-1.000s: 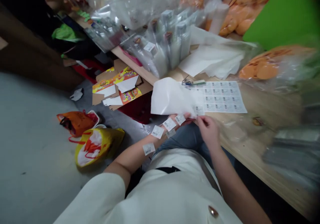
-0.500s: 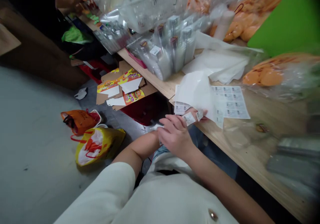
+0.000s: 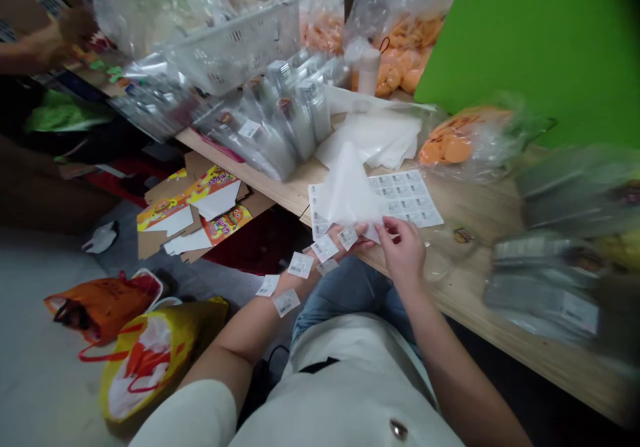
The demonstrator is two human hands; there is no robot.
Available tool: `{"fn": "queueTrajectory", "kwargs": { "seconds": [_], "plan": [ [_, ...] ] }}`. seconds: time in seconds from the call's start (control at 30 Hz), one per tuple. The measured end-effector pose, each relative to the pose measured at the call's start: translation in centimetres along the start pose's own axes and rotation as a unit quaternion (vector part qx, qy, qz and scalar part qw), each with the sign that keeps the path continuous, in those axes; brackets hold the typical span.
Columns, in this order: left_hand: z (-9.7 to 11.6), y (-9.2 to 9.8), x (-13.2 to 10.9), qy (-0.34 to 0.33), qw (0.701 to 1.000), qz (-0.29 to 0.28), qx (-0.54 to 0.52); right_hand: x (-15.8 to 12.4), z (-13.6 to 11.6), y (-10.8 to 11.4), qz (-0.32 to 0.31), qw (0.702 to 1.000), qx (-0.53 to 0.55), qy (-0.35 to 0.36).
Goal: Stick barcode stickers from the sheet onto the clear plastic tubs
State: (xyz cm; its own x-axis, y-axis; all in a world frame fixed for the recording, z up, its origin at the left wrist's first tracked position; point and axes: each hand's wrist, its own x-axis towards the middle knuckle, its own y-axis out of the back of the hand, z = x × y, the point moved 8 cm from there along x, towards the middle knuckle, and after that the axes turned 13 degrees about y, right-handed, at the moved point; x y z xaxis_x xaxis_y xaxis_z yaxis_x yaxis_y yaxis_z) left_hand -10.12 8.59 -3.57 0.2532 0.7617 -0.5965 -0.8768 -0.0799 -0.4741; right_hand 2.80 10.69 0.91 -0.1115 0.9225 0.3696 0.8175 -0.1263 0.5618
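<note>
A curled white sheet [image 3: 350,190] stands over the table's near edge. My right hand [image 3: 406,252] pinches its lower right corner between thumb and fingertips. My left hand [image 3: 345,239] is at the sheet's lower edge, fingers closed at it and partly hidden. Several small white barcode stickers [image 3: 301,265] cling to the back of my left hand and along that forearm. Beneath the sheet lies a printed sheet of barcode labels [image 3: 407,197]. Just right of my right hand is a clear plastic bag [image 3: 440,260] with a small round label.
Clear packs [image 3: 280,134] stand by a white basket [image 3: 235,47]. More white sheets [image 3: 380,134] and bagged orange pieces [image 3: 457,144] lie farther back. Packed bags [image 3: 545,287] sit at right. Flattened cartons [image 3: 200,210] and shopping bags [image 3: 165,354] are at left. A co-worker's hand [image 3: 67,34] shows upper left.
My right hand has left the left forearm and moved right to the white sheet's corner. Stickers on the left forearm are now uncovered. The view has swung right.
</note>
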Motion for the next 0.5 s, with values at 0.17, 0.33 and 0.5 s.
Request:
{"fn": "queueTrajectory", "kwargs": {
  "seconds": [0.17, 0.33, 0.5],
  "plan": [
    [-0.4, 0.9, -0.1, 0.008, 0.999, -0.03, 0.022, -0.9, 1.8, -1.2, -0.039, 0.99, 0.081, -0.104],
    [-0.4, 1.0, 0.4, 0.015, 0.999, -0.042, 0.016, -0.5, 3.5, -0.3, -0.03, 0.992, 0.063, -0.103],
    [1.0, 1.1, 0.6, -0.001, 0.999, 0.001, -0.034, 0.5, 4.8, 4.6, 0.169, 0.972, 0.082, -0.138]
  ]
}}
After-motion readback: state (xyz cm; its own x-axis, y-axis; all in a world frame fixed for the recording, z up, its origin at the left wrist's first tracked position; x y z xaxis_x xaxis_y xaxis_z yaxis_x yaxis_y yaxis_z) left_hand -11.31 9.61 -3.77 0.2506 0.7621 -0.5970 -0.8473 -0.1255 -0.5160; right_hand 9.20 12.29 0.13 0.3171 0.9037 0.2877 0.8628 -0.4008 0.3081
